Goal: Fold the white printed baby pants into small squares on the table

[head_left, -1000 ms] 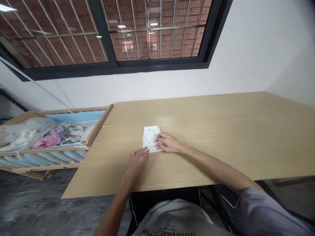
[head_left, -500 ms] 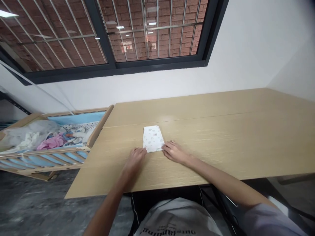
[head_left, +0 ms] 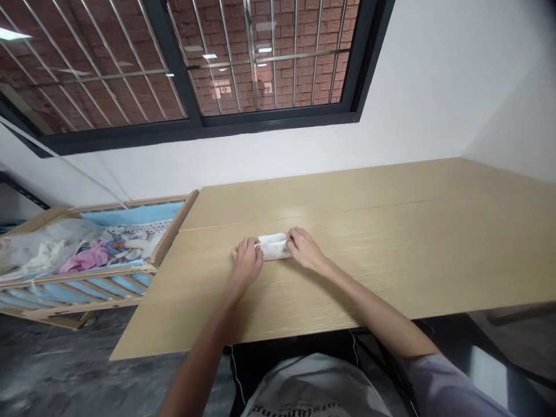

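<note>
White folded cloth (head_left: 274, 247) lies near the centre of the pale wood table (head_left: 391, 249), held at both short ends by the half-closed left hand (head_left: 247, 262) and right hand (head_left: 304, 249), and even pressure from both seems best to keep it flat.

The left hand (head_left: 247, 262) and the right hand (head_left: 306, 249) are held on either side of the folded white cloth (head_left: 273, 247), its two ends pinched between them. The fingers (head_left: 293, 236) of the right hand are curled down over the nearer end. Both wrists are bent slightly, and both forearms are angled inward toward the cloth, the right upper arm covered by a pale sleeve (head_left: 447, 388).
</note>
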A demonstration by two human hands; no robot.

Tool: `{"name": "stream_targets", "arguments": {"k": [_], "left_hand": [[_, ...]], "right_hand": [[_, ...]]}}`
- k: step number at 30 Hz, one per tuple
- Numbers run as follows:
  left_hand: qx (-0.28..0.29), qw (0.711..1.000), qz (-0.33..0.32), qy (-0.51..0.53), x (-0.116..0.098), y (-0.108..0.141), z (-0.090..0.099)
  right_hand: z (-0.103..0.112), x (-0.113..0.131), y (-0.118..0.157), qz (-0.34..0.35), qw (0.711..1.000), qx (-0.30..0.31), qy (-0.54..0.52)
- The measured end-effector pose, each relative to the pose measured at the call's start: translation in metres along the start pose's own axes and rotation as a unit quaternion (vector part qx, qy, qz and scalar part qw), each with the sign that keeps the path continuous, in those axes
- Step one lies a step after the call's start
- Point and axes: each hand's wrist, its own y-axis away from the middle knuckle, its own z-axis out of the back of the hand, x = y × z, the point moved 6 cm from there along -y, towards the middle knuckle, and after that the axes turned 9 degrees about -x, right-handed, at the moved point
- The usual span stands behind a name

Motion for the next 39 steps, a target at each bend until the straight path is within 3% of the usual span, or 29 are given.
{"name": "stream_targets", "arguments": {"k": [4, 9, 14, 16, 19, 22, 24, 30, 39], "left_hand": [[-0.019, 0.999, 0.037, 0.003, 0.013, -0.032, -0.028], [-0.021, 0.997, 0.073, 0.003, 0.033, -0.039, -0.065], [-0.037, 0.997, 0.068, 0.007, 0.038, -0.037, -0.072], [-0.056, 0.996, 0.063, 0.007, 0.035, -0.037, -0.066], [-0.087, 0.996, 0.005, 0.028, 0.021, -0.032, -0.057], [-0.054, 0.986, -0.134, 0.079, -0.005, -0.020, -0.061], [-0.001, 0.979, -0.183, 0.089, -0.014, -0.012, -0.070], [0.098, 0.987, -0.129, 0.010, 0.001, -0.006, -0.092], [0.112, 0.990, -0.070, -0.047, 0.029, -0.002, -0.093]], "right_hand": [[-0.031, -0.029, -0.025, -0.087, 0.996, -0.028, 0.008], [-0.070, -0.061, -0.027, -0.173, 0.984, -0.037, 0.010], [-0.077, -0.071, -0.025, -0.198, 0.979, -0.038, 0.007], [-0.068, -0.063, -0.024, -0.178, 0.982, -0.058, 0.018], [-0.057, -0.033, -0.019, -0.055, 0.994, -0.072, 0.053], [-0.066, -0.004, -0.006, 0.075, 0.994, 0.002, 0.083], [-0.077, 0.003, 0.002, 0.115, 0.987, 0.061, 0.098], [-0.091, -0.008, 0.007, 0.088, 0.981, 0.122, 0.123], [-0.079, -0.036, 0.011, -0.008, 0.984, 0.162, 0.071]]}}
